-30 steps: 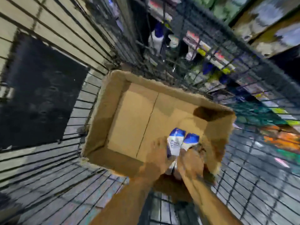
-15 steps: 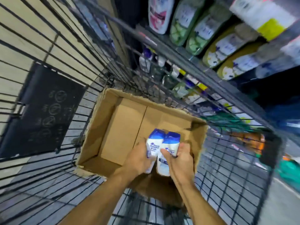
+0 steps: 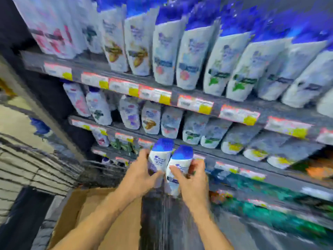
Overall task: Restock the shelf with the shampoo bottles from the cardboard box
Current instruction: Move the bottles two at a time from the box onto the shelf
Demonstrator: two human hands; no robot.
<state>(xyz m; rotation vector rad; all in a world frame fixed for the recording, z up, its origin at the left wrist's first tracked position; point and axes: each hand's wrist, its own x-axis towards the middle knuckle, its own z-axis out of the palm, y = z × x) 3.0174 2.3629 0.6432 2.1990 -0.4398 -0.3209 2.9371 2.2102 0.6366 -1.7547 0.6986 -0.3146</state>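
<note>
Holding two shampoo bottles up in front of the shelves, both hands were raised side by side, each with one bottle. The left hand [image 3: 139,175] gripped the left shampoo bottle [image 3: 159,156], fingers [image 3: 144,154] curled round its far side and thumb across the front. The right hand [image 3: 193,179] gripped the right shampoo bottle [image 3: 178,165], thumb lying over the label, fingers wrapped behind on the right edge. Both bottles were white with blue caps, roughly upright, caps up, touching or nearly touching each other; blur made that hard to tell. They were off the shelf, in the air in front of the lower shelf edge [image 3: 225,156]. The cardboard box [image 3: 86,202] sat below at bottom left, under the left forearm, only part of its flaps showing; contents could not be seen. Upper shelf [image 3: 180,92] carried a full row of large white bottles with blue caps [image 3: 165,51], standing close together. The shelf under it held smaller white bottles [image 3: 151,117], also packed in a row. Red-and-yellow price tags [image 3: 196,104] ran along the shelf fronts. Green blurred packs [image 3: 270,193] lay lower right. Tiled floor [image 3: 21,163] showed at left. Whole frame was motion-blurred.
</note>
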